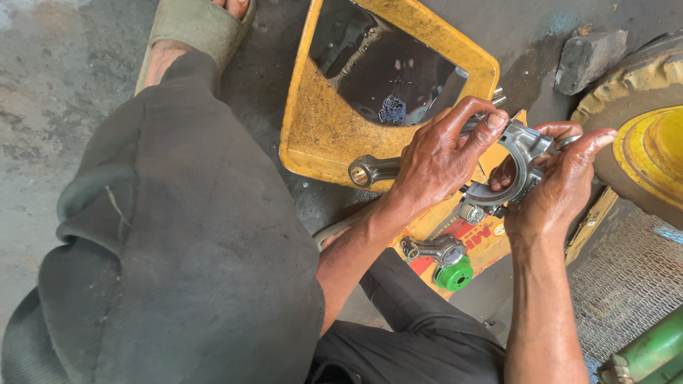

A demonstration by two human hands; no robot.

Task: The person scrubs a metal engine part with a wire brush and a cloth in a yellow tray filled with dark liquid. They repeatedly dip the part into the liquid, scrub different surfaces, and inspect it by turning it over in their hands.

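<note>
My left hand [435,158] grips the shank of a grey metal connecting rod [371,171], whose small end sticks out to the left. My right hand [562,181] wraps the rod's big-end ring [525,153], thumb and fingers around its cap. Both hands hold it above a piece of yellow and red cardboard [478,235]. Below them a second connecting rod [430,249] lies on the cardboard beside a small green round part [455,276].
A cut-open yellow container [320,128] with dark oily liquid and parts inside stands on the concrete floor. My dark-trousered knee [185,235] fills the left. A yellow wheel with tyre [651,142], a stone [587,57], metal mesh [626,277] and a green cylinder [651,352] sit right.
</note>
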